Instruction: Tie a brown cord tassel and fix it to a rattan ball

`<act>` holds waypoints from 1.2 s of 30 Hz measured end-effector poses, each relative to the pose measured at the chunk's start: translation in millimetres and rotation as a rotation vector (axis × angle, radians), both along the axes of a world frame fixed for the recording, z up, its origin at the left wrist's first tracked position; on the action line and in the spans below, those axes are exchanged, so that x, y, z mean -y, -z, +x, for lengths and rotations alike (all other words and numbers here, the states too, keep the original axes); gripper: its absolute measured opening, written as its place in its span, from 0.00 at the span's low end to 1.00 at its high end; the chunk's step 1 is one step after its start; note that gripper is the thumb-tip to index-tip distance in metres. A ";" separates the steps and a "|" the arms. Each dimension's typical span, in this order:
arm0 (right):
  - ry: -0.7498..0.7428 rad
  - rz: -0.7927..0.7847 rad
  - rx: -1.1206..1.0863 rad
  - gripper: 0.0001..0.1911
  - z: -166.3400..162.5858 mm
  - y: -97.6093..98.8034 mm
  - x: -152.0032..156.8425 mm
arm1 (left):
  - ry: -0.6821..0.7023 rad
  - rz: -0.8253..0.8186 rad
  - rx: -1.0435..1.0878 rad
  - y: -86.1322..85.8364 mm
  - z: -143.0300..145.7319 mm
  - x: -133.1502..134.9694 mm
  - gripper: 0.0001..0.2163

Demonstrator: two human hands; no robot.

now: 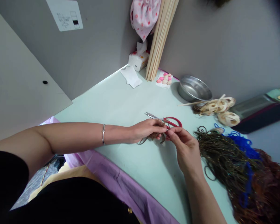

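Note:
My left hand [146, 130] and my right hand [186, 148] meet over the pale green table [121, 102]. Both pinch a small brown tangle of cord [156, 136] between their fingertips. Loose ends of the cord hang down onto the table under the left hand. A pair of red-handled scissors [166, 120] lies just behind the hands, blades pointing left. A silver bracelet sits on my left wrist.
A large heap of dark, blue and reddish-brown cords [238, 168] fills the table's right side. Behind it lie coiled pale strips [220, 109], a metal bowl [194, 88], pink and beige beads [164, 79], a tissue box [138, 59] and wooden slats [160, 37]. A purple cloth [121, 183] hangs over the near edge.

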State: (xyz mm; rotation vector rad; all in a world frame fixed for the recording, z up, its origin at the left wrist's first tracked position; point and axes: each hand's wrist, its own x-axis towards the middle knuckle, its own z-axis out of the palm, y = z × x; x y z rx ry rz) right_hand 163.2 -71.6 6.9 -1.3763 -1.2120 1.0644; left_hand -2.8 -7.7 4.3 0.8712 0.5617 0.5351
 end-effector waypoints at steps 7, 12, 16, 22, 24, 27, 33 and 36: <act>0.018 -0.011 -0.052 0.09 0.8 1.1 -1.2 | 0.029 0.019 0.022 1.1 -0.2 -0.5 0.04; -0.047 -0.002 0.015 0.08 0.3 1.5 -0.6 | 0.051 0.035 -0.008 1.2 0.8 -0.3 0.05; 0.013 0.055 -0.012 0.06 -1.2 0.5 -0.3 | 0.038 -0.010 -0.001 1.6 2.3 -1.0 0.04; 0.056 0.083 -0.009 0.07 -4.8 -4.5 1.2 | 0.040 -0.023 -0.048 -3.9 1.9 0.8 0.06; 0.062 0.071 -0.010 0.08 -5.0 -3.9 1.0 | 0.052 -0.009 -0.037 -3.0 1.2 0.9 0.05; 0.049 0.041 -0.003 0.09 -4.4 -1.7 0.1 | 0.040 -0.002 0.025 0.3 0.3 0.7 0.04; -0.025 -0.070 -0.085 0.07 -6.0 -3.1 -0.4 | 0.034 0.038 0.197 2.3 0.0 0.1 0.09; -0.028 -0.108 -0.122 0.06 -6.1 -4.0 -1.1 | -0.005 0.058 0.242 3.1 0.2 -0.6 0.09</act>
